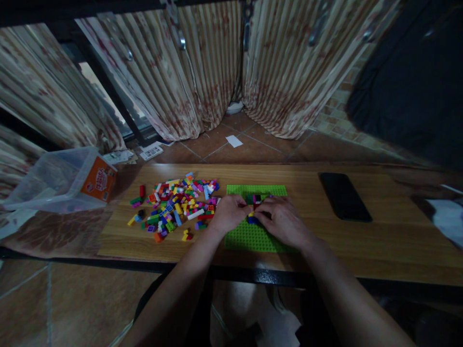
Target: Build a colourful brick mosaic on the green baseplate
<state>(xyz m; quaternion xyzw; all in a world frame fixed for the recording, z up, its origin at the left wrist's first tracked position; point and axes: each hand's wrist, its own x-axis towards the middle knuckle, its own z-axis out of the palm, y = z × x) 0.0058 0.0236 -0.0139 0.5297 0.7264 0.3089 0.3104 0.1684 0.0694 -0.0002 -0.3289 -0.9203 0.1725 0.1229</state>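
A green studded baseplate (249, 236) lies on the wooden table (379, 241) in front of me. A small cluster of dark, red and pink bricks (256, 198) stands on its far part. My left hand (228, 213) and my right hand (281, 219) rest on the plate with fingertips pinched together around a few small bricks, blue and yellow (251, 218). Which hand holds which brick is hidden by the fingers. A spread of several loose coloured bricks (173, 205) lies to the left of the plate.
A clear plastic tub with an orange label (61, 179) lies tipped at the table's left end. A black phone (345, 196) lies flat to the right of the plate. Something white (448, 219) sits at the far right edge. Curtains hang behind the table.
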